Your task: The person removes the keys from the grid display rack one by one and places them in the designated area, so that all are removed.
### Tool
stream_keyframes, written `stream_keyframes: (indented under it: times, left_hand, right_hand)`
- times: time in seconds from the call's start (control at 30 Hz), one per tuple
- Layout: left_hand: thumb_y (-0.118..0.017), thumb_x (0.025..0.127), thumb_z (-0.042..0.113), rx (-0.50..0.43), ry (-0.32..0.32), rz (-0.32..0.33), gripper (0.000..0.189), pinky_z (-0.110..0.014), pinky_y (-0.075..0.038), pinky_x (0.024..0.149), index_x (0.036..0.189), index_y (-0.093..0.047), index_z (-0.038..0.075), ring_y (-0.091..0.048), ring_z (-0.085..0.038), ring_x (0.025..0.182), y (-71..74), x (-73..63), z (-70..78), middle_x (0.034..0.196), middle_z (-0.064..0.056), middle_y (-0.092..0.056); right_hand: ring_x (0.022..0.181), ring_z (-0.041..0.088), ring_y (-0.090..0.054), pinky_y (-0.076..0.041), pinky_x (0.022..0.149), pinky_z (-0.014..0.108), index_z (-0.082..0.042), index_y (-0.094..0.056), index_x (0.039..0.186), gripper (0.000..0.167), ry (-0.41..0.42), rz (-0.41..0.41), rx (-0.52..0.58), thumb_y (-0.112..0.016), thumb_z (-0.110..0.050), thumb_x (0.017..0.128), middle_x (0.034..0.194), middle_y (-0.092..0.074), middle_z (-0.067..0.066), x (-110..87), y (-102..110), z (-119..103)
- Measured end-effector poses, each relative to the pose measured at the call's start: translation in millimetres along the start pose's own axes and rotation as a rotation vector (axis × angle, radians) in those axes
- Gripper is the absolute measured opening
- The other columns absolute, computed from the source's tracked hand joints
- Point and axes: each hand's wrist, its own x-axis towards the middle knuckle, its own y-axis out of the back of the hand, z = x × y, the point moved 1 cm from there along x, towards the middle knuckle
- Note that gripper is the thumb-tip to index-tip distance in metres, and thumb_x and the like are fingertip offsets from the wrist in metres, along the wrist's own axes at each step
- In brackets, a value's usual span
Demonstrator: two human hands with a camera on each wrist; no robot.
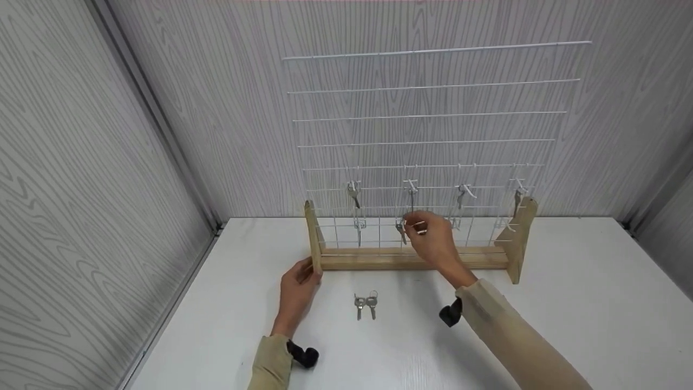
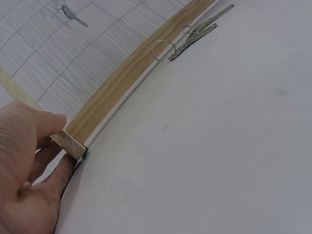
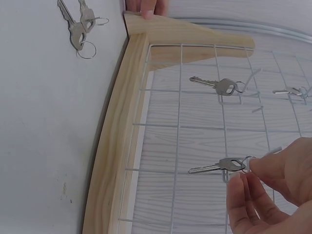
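Pale grey wood-grain back wall (image 1: 216,108), matching side wall (image 1: 65,189), white tabletop (image 1: 390,352)

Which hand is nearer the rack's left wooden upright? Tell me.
Left: the left hand grips the upright low down; the right hand is off to the right, holding a key.

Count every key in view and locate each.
8: four keys hang along the wire rack, upper row; one key lower left; one key held by the right hand; two keys lie on the table. The hand may hide more.
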Motion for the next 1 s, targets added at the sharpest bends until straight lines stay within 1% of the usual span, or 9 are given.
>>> stream_keyframes:
  times: [0.13, 0.33, 0.53, 0.8, 1.0]
  left_hand:
    - [-0.069, 0.104, 0.011, 0.002, 0.002, -0.003, 0.045, -0.039, -0.057, 0.111, 0.148, -0.061, 0.005, -0.06, -0.036, 0.139, 0.2, -0.9, 1.5, 0.147, -0.02, -0.064]
    - [-0.069, 0.103, 0.012, 0.006, 0.005, -0.003, 0.045, -0.04, -0.057, 0.112, 0.148, -0.062, 0.005, -0.06, -0.036, 0.14, 0.2, -1.4, 2.5, 0.147, -0.02, -0.064]
    - [-0.069, 0.103, 0.012, 0.006, 0.015, 0.003, 0.046, -0.04, -0.057, 0.112, 0.148, -0.061, 0.005, -0.06, -0.036, 0.14, 0.3, -1.6, 2.8, 0.147, -0.02, -0.064]
    - [-0.07, 0.103, 0.012, 0.009, 0.012, 0.007, 0.046, -0.04, -0.058, 0.111, 0.147, -0.062, 0.004, -0.061, -0.036, 0.139, 0.6, -1.7, 3.0, 0.146, -0.02, -0.064]
    - [-0.069, 0.103, 0.011, 0.007, 0.009, 0.001, 0.046, -0.039, -0.058, 0.111, 0.148, -0.061, 0.004, -0.061, -0.036, 0.139, 0.9, -0.9, 2.2, 0.147, -0.021, -0.064]
  right_hand:
    - [0.093, 0.036, -0.079, -0.068, 0.084, 0.045, 0.006, -0.077, 0.112, 0.018, 0.007, 0.01, -0.01, -0.07, 0.006, 0.095, 0.104, -0.078, 0.021, 1.9, -1.5, 1.5]
    - [0.092, 0.036, -0.079, -0.068, 0.083, 0.045, 0.006, -0.077, 0.111, 0.018, -0.003, 0.013, -0.007, -0.07, 0.007, 0.095, 0.103, -0.078, 0.021, 2.6, -3.3, 2.7]
    - [0.091, 0.036, -0.079, -0.068, 0.083, 0.045, 0.006, -0.077, 0.111, 0.018, 0.007, 0.021, -0.008, -0.07, 0.008, 0.093, 0.1, -0.077, 0.021, 1.7, -4.8, 3.7]
    - [0.093, 0.036, -0.078, -0.068, 0.084, 0.047, 0.005, -0.076, 0.11, 0.016, -0.017, 0.019, 0.0, -0.071, 0.007, 0.095, 0.103, -0.077, 0.02, 1.0, -5.4, 3.7]
    - [0.093, 0.035, -0.078, -0.067, 0.085, 0.045, 0.005, -0.075, 0.107, 0.013, -0.03, 0.022, 0.005, -0.07, 0.007, 0.096, 0.103, -0.078, 0.02, 2.0, -5.9, 2.7]
